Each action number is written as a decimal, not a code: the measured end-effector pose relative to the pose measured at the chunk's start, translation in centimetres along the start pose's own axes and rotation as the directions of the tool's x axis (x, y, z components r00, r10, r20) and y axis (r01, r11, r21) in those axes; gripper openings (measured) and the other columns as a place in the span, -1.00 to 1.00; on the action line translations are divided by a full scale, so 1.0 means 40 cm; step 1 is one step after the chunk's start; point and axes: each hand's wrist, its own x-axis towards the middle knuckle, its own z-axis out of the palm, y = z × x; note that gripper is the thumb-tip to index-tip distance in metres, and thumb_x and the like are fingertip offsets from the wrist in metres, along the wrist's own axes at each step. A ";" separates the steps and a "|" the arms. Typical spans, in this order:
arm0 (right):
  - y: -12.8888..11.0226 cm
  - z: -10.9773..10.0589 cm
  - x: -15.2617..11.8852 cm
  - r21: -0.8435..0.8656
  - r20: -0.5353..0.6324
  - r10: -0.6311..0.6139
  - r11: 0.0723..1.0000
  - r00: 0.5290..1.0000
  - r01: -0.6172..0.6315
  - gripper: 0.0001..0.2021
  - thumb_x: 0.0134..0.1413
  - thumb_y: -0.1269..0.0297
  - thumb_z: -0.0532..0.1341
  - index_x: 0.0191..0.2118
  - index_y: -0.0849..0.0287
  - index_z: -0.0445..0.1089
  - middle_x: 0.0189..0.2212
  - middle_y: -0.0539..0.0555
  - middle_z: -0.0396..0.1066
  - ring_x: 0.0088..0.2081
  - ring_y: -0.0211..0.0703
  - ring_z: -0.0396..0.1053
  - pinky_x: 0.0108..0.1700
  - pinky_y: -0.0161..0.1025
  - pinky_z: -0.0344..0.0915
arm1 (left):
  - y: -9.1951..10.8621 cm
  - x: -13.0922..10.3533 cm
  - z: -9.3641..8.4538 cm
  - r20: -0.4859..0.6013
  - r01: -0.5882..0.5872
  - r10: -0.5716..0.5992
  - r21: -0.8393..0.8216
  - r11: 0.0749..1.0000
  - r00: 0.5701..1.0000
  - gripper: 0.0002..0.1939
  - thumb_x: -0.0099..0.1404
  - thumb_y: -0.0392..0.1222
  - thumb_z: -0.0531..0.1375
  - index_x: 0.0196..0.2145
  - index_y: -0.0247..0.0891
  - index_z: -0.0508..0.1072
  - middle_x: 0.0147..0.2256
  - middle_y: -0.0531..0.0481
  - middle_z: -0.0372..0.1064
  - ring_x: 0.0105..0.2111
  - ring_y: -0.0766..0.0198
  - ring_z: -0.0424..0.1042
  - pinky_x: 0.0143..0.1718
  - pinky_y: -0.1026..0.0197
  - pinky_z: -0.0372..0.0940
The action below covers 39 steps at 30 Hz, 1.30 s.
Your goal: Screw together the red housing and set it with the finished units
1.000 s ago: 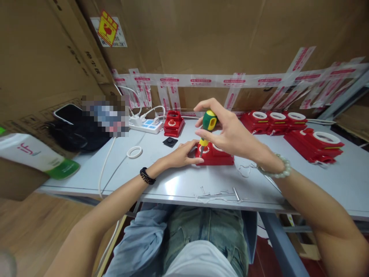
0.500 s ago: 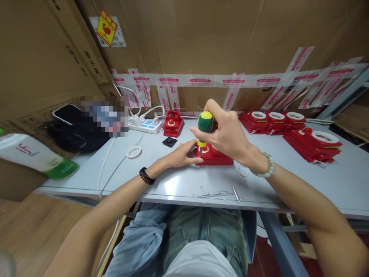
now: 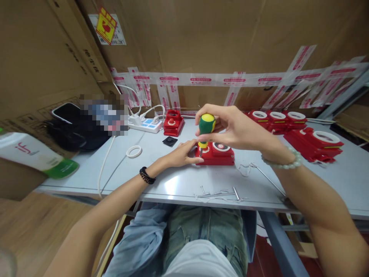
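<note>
A red plastic box (image 3: 218, 154) with a round dial on top lies on the grey table (image 3: 178, 181) in front of me. My left hand (image 3: 180, 154) rests against its left end and steadies it. My right hand (image 3: 230, 129) grips the green and yellow handle of a stubby screwdriver (image 3: 205, 129), held upright with its tip down on the box's left part. A bead bracelet is on my right wrist, a black band on my left.
Loose screws (image 3: 220, 193) lie near the table's front edge. A white ring (image 3: 134, 151), a black square part (image 3: 170, 141), another red unit (image 3: 173, 123) and a power strip (image 3: 145, 124) sit behind. Several red boxes (image 3: 291, 127) line the right back. Cardboard walls surround the table.
My right hand has turned on the screwdriver handle, wrist swinging out to the right, so the box's dial now shows. The left hand and the box have stayed put.
</note>
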 end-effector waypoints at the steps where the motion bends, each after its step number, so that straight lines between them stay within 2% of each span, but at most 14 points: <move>1: -0.001 0.010 0.000 -0.029 -0.048 0.017 0.999 0.999 -0.018 -0.77 0.07 0.23 0.32 -0.18 0.16 0.32 -0.34 -0.02 0.38 -0.36 -0.28 0.30 -0.32 -0.28 0.28 | 0.000 0.000 0.000 0.002 -0.003 0.003 0.002 1.000 1.000 -0.40 0.27 0.23 0.17 0.10 -0.18 0.25 -0.16 -0.08 0.36 -0.18 0.06 0.33 -0.14 0.04 0.25; 7: 0.003 0.060 -0.004 -0.130 -0.295 0.106 0.980 0.950 -0.150 -0.70 0.06 0.09 0.32 -0.19 0.12 0.29 -0.46 -0.05 0.31 -0.45 -0.24 0.23 -0.40 -0.24 0.22 | -0.001 0.000 0.000 0.009 0.006 -0.006 -0.012 1.000 1.000 -0.40 0.27 0.21 0.18 0.12 -0.19 0.23 -0.09 -0.13 0.36 -0.12 0.02 0.33 -0.08 0.00 0.25; 16: -0.011 0.100 -0.007 -0.230 -0.468 0.124 0.939 0.875 -0.256 -0.74 0.09 0.16 0.30 -0.17 0.15 0.30 -0.47 -0.01 0.36 -0.49 -0.23 0.25 -0.39 -0.24 0.21 | 0.000 -0.002 0.001 -0.009 0.016 -0.016 0.031 0.999 1.000 -0.37 0.28 0.21 0.18 0.15 -0.20 0.22 0.01 -0.21 0.34 -0.02 -0.04 0.31 0.08 -0.12 0.15; 19: -0.016 0.110 -0.006 -0.281 -0.493 0.124 0.914 0.861 -0.293 -0.73 0.08 0.15 0.30 -0.17 0.16 0.30 -0.50 -0.03 0.34 -0.52 -0.27 0.22 -0.39 -0.26 0.17 | 0.001 -0.001 0.001 -0.012 0.023 -0.022 0.061 0.998 1.000 -0.35 0.27 0.23 0.18 0.16 -0.19 0.21 0.01 -0.20 0.34 0.00 -0.06 0.31 0.11 -0.15 0.12; 22: -0.016 0.110 -0.005 -0.306 -0.480 0.114 0.908 0.870 -0.287 -0.72 0.08 0.15 0.30 -0.17 0.16 0.29 -0.50 -0.05 0.34 -0.53 -0.29 0.21 -0.39 -0.27 0.16 | 0.000 -0.001 0.001 -0.012 0.016 -0.016 0.051 0.999 1.000 -0.39 0.27 0.22 0.19 0.11 -0.22 0.27 -0.03 -0.20 0.36 -0.06 -0.04 0.33 0.06 -0.13 0.16; 25: -0.013 0.099 -0.005 -0.271 -0.417 0.080 0.940 0.905 -0.207 -0.75 0.12 0.15 0.28 -0.17 0.14 0.27 -0.49 -0.07 0.34 -0.52 -0.29 0.22 -0.40 -0.27 0.19 | 0.001 -0.001 0.000 0.002 0.027 -0.027 0.019 0.999 1.000 -0.41 0.27 0.22 0.18 0.09 -0.25 0.28 -0.02 -0.22 0.36 -0.11 -0.01 0.33 -0.01 -0.10 0.21; 27: -0.014 0.085 -0.007 -0.232 -0.432 0.019 0.964 0.902 -0.132 -0.77 0.13 0.14 0.28 -0.19 0.11 0.27 -0.48 -0.08 0.33 -0.51 -0.29 0.25 -0.42 -0.28 0.23 | 0.006 -0.003 -0.001 0.007 0.048 -0.048 0.018 0.999 0.999 -0.38 0.28 0.22 0.17 0.12 -0.25 0.24 0.01 -0.23 0.34 -0.07 -0.03 0.33 0.02 -0.12 0.20; 29: -0.026 0.068 -0.011 -0.227 -0.520 -0.061 0.972 0.852 -0.068 -0.77 0.11 0.14 0.29 -0.20 0.09 0.27 -0.44 -0.09 0.32 -0.47 -0.28 0.29 -0.41 -0.28 0.27 | 0.015 -0.004 -0.003 0.010 0.065 -0.065 0.021 0.998 0.998 -0.34 0.28 0.21 0.17 0.17 -0.25 0.19 0.07 -0.25 0.31 0.02 -0.07 0.31 0.08 -0.14 0.16; 33: -0.073 0.023 -0.043 -0.277 -0.700 -0.206 0.961 0.684 0.006 -0.82 0.11 0.27 0.29 -0.21 0.08 0.28 -0.32 -0.05 0.29 -0.35 -0.25 0.38 -0.33 -0.26 0.34 | 0.032 -0.007 -0.012 0.035 0.062 -0.062 0.015 0.998 0.997 -0.32 0.29 0.19 0.16 0.21 -0.23 0.14 0.16 -0.26 0.25 0.11 -0.08 0.27 0.14 -0.14 0.14; 35: -0.091 -0.004 -0.075 -0.336 -0.726 -0.249 0.942 0.641 -0.015 -0.84 0.09 0.34 0.28 -0.22 0.06 0.31 -0.28 -0.04 0.27 -0.31 -0.23 0.39 -0.27 -0.23 0.35 | 0.033 -0.012 -0.020 0.039 0.062 -0.064 0.041 0.997 0.997 -0.33 0.29 0.19 0.15 0.20 -0.24 0.15 0.16 -0.27 0.24 0.12 -0.09 0.27 0.15 -0.16 0.13; 36: -0.093 -0.018 -0.096 -0.392 -0.706 -0.264 0.918 0.657 -0.052 -0.83 0.06 0.36 0.29 -0.23 0.05 0.32 -0.30 -0.04 0.28 -0.32 -0.24 0.39 -0.27 -0.23 0.34 | 0.032 -0.015 -0.025 0.042 0.061 -0.063 0.056 0.997 0.997 -0.33 0.29 0.19 0.15 0.20 -0.24 0.15 0.16 -0.28 0.24 0.13 -0.10 0.26 0.16 -0.18 0.12; 38: -0.083 -0.042 -0.143 -0.491 -0.598 -0.201 0.857 0.776 -0.156 -0.83 0.03 0.34 0.31 -0.25 0.06 0.34 -0.35 -0.04 0.35 -0.38 -0.27 0.36 -0.32 -0.26 0.31 | 0.028 -0.022 -0.036 0.055 0.062 -0.067 0.083 0.995 0.996 -0.32 0.27 0.20 0.15 0.19 -0.25 0.16 0.17 -0.29 0.23 0.14 -0.12 0.25 0.17 -0.21 0.11; 39: -0.071 -0.052 -0.169 -0.477 -0.586 -0.142 0.857 0.798 -0.197 -0.86 0.05 0.30 0.30 -0.26 0.07 0.34 -0.39 -0.05 0.38 -0.46 -0.30 0.34 -0.42 -0.29 0.27 | 0.025 -0.025 -0.041 0.065 0.066 -0.073 0.093 0.993 0.995 -0.32 0.26 0.20 0.16 0.19 -0.25 0.16 0.17 -0.30 0.22 0.14 -0.13 0.25 0.17 -0.22 0.10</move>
